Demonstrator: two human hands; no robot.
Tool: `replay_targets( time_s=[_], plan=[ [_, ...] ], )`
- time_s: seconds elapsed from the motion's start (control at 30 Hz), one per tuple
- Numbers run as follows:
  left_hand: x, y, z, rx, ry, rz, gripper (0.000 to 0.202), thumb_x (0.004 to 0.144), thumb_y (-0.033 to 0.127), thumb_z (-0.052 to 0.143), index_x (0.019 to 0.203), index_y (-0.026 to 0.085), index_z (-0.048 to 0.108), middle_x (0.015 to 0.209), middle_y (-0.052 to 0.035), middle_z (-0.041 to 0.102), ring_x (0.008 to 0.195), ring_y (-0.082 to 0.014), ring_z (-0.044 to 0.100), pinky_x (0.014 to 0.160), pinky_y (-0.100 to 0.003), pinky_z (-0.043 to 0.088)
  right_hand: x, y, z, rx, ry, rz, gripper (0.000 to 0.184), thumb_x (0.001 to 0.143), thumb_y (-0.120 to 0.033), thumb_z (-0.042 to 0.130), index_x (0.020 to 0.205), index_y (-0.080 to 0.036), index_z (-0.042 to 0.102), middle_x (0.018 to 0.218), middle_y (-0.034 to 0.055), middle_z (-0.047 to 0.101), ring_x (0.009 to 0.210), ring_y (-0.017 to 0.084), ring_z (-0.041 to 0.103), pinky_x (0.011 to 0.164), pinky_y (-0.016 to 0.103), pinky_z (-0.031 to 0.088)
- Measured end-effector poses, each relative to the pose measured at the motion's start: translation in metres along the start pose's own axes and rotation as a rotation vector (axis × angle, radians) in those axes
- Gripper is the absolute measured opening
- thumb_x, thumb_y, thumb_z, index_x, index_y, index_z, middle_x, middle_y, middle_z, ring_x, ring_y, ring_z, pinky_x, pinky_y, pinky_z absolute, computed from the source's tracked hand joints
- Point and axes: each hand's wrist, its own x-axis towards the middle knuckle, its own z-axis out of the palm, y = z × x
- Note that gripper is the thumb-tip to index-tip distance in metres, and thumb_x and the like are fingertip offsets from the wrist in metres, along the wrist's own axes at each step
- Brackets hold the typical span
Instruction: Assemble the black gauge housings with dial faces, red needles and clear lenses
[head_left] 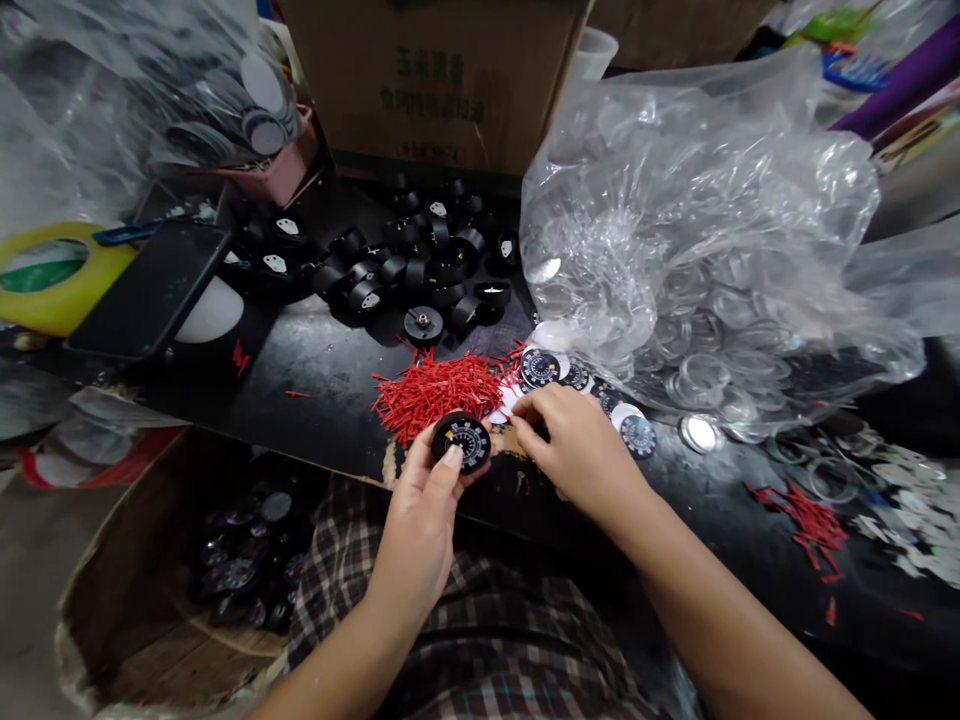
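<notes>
The left grip pinches a black dial piece between thumb and fingers, its face up, the thumb lying over the near part of the face. White markings ring the dial, with a small yellow mark on the side away from the right grip. The right grip is just to the right, knuckles up and fingers curled, thumb and forefinger near each other; whether anything is caught between their tips I cannot tell.

Directly beyond the left grip, a heap of thin red strips lies on the dark bench. Past that heap are many black round housings, with a cardboard box behind them. Printed dial discs lie just beyond the right grip, and a clear plastic bag with clear round covers sits farther to its right. Well to the right of that grip is a smaller red cluster, beside pale flat pieces. Far left of the left grip, a dark flat slab leans by a yellow roll. Below and left of it, a bin holds dark round pieces.
</notes>
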Motion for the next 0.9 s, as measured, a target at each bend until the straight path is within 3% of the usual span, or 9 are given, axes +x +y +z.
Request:
replay_targets(
  time_s=[0.17, 0.33, 0.53, 0.77, 0.9],
  plan=[
    [-0.002, 0.000, -0.001, 0.009, 0.013, 0.003, 0.024, 0.084, 0.028, 0.061, 0.108, 0.023, 0.062, 0.113, -0.0031, 0.068, 0.114, -0.0242, 0.059, 0.102, -0.043, 0.043, 0.005, -0.012, -0.001, -0.087, -0.038, -0.013, 0.013, 0.084, -0.018, 0.052, 0.073, -0.018, 0.057, 0.078, 0.0065, 0.064, 0.076, 0.022, 0.058, 0.069, 0.034, 0.035],
    [0.000, -0.001, 0.003, -0.026, -0.050, -0.010, 0.024, 0.086, 0.026, 0.060, 0.109, 0.023, 0.062, 0.116, -0.0027, 0.068, 0.118, -0.0227, 0.058, 0.107, -0.042, 0.039, -0.012, -0.015, -0.003, 0.165, 0.025, -0.040, 0.007, 0.082, -0.018, 0.058, 0.075, -0.019, 0.056, 0.075, 0.0031, 0.062, 0.072, 0.019, 0.054, 0.068, 0.032, 0.037],
    [-0.002, 0.002, 0.005, -0.121, -0.096, 0.014, 0.022, 0.088, 0.026, 0.057, 0.109, 0.020, 0.060, 0.113, -0.0061, 0.070, 0.112, -0.0207, 0.062, 0.104, -0.040, 0.044, -0.025, -0.013, -0.011, 0.439, 0.093, -0.025, 0.013, 0.090, -0.023, 0.051, 0.079, -0.020, 0.058, 0.076, 0.0023, 0.061, 0.073, 0.017, 0.054, 0.069, 0.031, 0.040],
    [0.002, 0.008, 0.000, -0.077, 0.039, 0.082, 0.026, 0.086, 0.025, 0.060, 0.111, 0.020, 0.057, 0.117, -0.0068, 0.067, 0.116, -0.0220, 0.059, 0.104, -0.039, 0.042, -0.027, -0.004, -0.014, 0.394, 0.050, 0.039, 0.011, 0.089, -0.020, 0.050, 0.082, -0.019, 0.058, 0.078, 0.0028, 0.061, 0.073, 0.018, 0.056, 0.066, 0.030, 0.041],
    [-0.001, 0.012, -0.010, 0.077, 0.067, 0.097, 0.031, 0.085, 0.029, 0.060, 0.116, 0.026, 0.058, 0.125, -0.0041, 0.062, 0.115, -0.0215, 0.058, 0.090, -0.032, 0.050, -0.035, -0.004, -0.011, 0.344, -0.090, 0.034, 0.011, 0.088, -0.017, 0.049, 0.085, -0.019, 0.060, 0.081, 0.0032, 0.065, 0.077, 0.019, 0.059, 0.069, 0.032, 0.043]
  ],
)
